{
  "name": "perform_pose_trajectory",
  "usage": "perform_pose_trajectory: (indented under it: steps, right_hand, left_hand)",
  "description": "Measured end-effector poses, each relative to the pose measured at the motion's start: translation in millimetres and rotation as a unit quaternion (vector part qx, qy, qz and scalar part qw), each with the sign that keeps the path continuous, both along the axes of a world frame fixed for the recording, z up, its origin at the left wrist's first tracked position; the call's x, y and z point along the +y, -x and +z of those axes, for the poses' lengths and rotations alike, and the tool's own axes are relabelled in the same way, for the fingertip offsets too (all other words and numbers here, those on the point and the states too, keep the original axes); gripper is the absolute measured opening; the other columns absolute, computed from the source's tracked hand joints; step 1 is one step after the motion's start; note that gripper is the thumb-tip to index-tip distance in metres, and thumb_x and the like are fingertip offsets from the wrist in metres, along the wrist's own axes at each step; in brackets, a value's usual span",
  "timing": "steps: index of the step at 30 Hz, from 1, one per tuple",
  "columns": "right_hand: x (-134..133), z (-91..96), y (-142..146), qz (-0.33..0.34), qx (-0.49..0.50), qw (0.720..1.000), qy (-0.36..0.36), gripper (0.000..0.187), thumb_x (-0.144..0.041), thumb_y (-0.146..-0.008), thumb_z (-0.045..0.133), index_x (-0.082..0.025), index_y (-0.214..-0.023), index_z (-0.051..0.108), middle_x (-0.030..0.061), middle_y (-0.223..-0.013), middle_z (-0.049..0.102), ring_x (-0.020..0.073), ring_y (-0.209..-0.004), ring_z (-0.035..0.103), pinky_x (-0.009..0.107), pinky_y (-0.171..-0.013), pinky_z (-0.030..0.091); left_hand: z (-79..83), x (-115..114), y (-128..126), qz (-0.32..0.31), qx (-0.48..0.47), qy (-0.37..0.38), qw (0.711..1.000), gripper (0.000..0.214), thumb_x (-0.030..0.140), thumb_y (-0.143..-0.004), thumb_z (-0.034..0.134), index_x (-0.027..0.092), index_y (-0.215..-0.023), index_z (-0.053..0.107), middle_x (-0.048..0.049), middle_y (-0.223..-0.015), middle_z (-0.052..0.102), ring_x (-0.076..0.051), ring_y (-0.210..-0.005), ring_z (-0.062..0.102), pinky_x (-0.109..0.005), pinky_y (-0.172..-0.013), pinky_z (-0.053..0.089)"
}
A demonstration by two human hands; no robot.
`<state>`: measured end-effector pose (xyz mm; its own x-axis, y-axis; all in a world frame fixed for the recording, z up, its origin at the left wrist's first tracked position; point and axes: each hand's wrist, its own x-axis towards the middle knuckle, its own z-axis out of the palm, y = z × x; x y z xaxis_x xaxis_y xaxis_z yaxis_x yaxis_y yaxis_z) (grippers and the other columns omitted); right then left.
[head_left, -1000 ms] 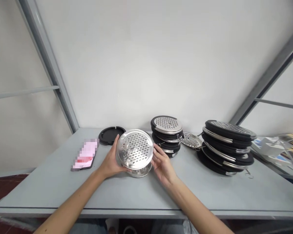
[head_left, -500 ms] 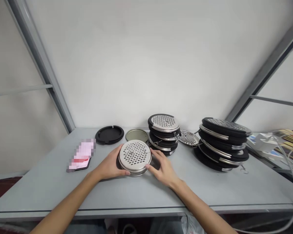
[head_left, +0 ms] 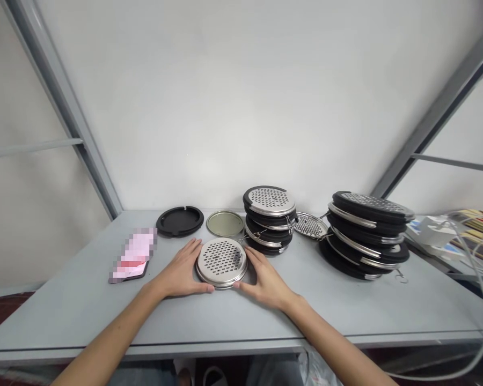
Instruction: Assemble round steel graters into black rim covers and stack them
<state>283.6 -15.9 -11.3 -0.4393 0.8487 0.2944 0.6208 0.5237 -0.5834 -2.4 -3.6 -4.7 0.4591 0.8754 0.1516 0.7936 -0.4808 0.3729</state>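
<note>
A round perforated metal tin [head_left: 221, 261] lies flat on the grey table [head_left: 225, 316] in front of me. My left hand [head_left: 180, 274] cups its left rim, fingers curved around it. My right hand [head_left: 265, 277] cups its right rim the same way. Both hands rest on the table and touch the tin's edge. Just behind it lie a plain metal disc [head_left: 225, 223] and a black round tray [head_left: 180, 221].
A short stack of black-and-metal perforated tins [head_left: 269, 219] stands behind the right hand, a single perforated lid [head_left: 310, 225] beside it, and a taller leaning stack [head_left: 366, 233] farther right. A pink phone [head_left: 133, 255] lies at left. Cables and boxes [head_left: 459, 236] crowd the right edge.
The tin was held tilted up above the table, then lowered flat onto it. Both hands came down with it and now rest at its sides.
</note>
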Motion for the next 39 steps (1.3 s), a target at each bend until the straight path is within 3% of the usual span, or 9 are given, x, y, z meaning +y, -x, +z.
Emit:
perform_pose_trajectory:
  steps: [3, 5, 12, 18, 23, 28, 32, 35, 39]
  right_hand:
    - [-0.9, 0.7, -0.4, 0.025, -0.022, 0.999, -0.007, 0.098, -0.058, -0.078, 0.063, -0.011, -0.151, 0.018, 0.0200, -0.155, 0.022, 0.0330, -0.143, 0.023, 0.051, -0.115, 0.026]
    - [-2.0, 2.3, -0.4, 0.045, -0.047, 0.998, -0.010, 0.093, -0.056, -0.080, 0.062, -0.013, -0.151, 0.022, 0.0188, -0.156, 0.020, 0.0330, -0.143, 0.022, 0.051, -0.115, 0.026]
    - [-3.2, 4.3, 0.7, 0.049, -0.082, 0.995, -0.036, 0.081, -0.055, -0.081, 0.060, -0.014, -0.147, 0.035, 0.0181, -0.155, 0.023, 0.0341, -0.142, 0.025, 0.051, -0.114, 0.028]
    - [-4.7, 8.9, 5.0, 0.084, -0.093, 0.990, -0.060, 0.088, -0.059, -0.080, 0.060, -0.008, -0.146, 0.033, 0.0192, -0.152, 0.031, 0.0347, -0.143, 0.022, 0.051, -0.115, 0.028]
    - [-1.3, 9.3, 11.4, 0.069, -0.072, 0.991, -0.087, 0.090, -0.057, -0.070, 0.071, -0.008, -0.140, 0.043, 0.0208, -0.145, 0.042, 0.0373, -0.139, 0.030, 0.054, -0.111, 0.032]
    - [7.0, 7.1, 8.5, 0.055, -0.018, 0.990, -0.130, 0.044, -0.024, -0.084, 0.059, -0.018, -0.128, 0.057, 0.0121, -0.130, 0.060, 0.0312, -0.126, 0.049, 0.051, -0.104, 0.040]
    - [8.9, 10.3, 1.9, 0.070, 0.102, 0.990, -0.072, 0.030, -0.023, -0.090, 0.052, -0.021, -0.118, 0.062, 0.0086, -0.112, 0.069, 0.0248, -0.102, 0.064, 0.039, -0.089, 0.050]
    - [8.7, 12.3, 0.0, 0.081, 0.147, 0.985, -0.030, 0.027, -0.026, -0.092, 0.051, -0.019, -0.115, 0.062, 0.0075, -0.103, 0.071, 0.0214, -0.090, 0.067, 0.034, -0.079, 0.054]
    - [8.2, 14.1, 2.5, 0.045, 0.149, 0.968, -0.195, 0.046, -0.022, -0.086, 0.057, -0.020, -0.131, 0.050, 0.0132, -0.127, 0.060, 0.0263, -0.116, 0.058, 0.043, -0.097, 0.048]
  left_hand:
    - [1.1, 0.6, 0.5, -0.004, 0.013, 0.004, 1.000, 0.120, 0.077, -0.057, 0.069, 0.015, -0.150, 0.026, -0.0191, -0.157, 0.021, -0.040, -0.144, 0.017, -0.053, -0.115, 0.023]
    - [1.3, 0.9, 1.2, -0.011, 0.017, 0.004, 1.000, 0.120, 0.078, -0.055, 0.069, 0.016, -0.150, 0.027, -0.0184, -0.156, 0.022, -0.040, -0.144, 0.017, -0.054, -0.115, 0.023]
    - [2.5, -2.6, 0.6, -0.030, 0.018, -0.007, 0.999, 0.119, 0.072, -0.066, 0.066, 0.018, -0.154, 0.007, -0.0158, -0.159, 0.008, -0.036, -0.145, 0.013, -0.049, -0.116, 0.021]
    - [4.6, -0.5, -0.1, -0.078, 0.062, -0.010, 0.995, 0.108, 0.073, -0.075, 0.056, 0.017, -0.154, 0.009, -0.0140, -0.159, 0.012, -0.031, -0.146, 0.012, -0.046, -0.119, 0.010]
    - [3.3, 2.4, -0.2, -0.068, 0.033, -0.051, 0.996, 0.108, 0.079, -0.067, 0.059, 0.017, -0.150, 0.028, -0.0156, -0.154, 0.031, -0.033, -0.141, 0.029, -0.046, -0.116, 0.021]
    - [8.2, 1.5, -5.2, -0.044, -0.094, -0.077, 0.992, 0.095, 0.084, -0.067, 0.050, 0.014, -0.130, 0.056, -0.0177, -0.134, 0.056, -0.036, -0.126, 0.050, -0.048, -0.108, 0.036]
    - [12.6, -3.1, -8.4, -0.061, -0.191, -0.062, 0.978, 0.062, 0.064, -0.082, 0.057, 0.021, -0.127, 0.057, -0.0105, -0.135, 0.057, -0.030, -0.122, 0.054, -0.041, -0.105, 0.042]
    - [9.8, -3.5, -7.2, -0.052, -0.227, -0.071, 0.970, 0.033, 0.039, -0.094, 0.052, 0.021, -0.120, 0.060, -0.0064, -0.116, 0.069, -0.023, -0.105, 0.065, -0.034, -0.092, 0.051]
    - [7.0, -0.2, -4.6, -0.085, -0.197, -0.213, 0.953, 0.024, 0.024, -0.095, 0.050, 0.020, -0.115, 0.063, -0.0081, -0.110, 0.070, -0.022, -0.101, 0.065, -0.035, -0.088, 0.051]
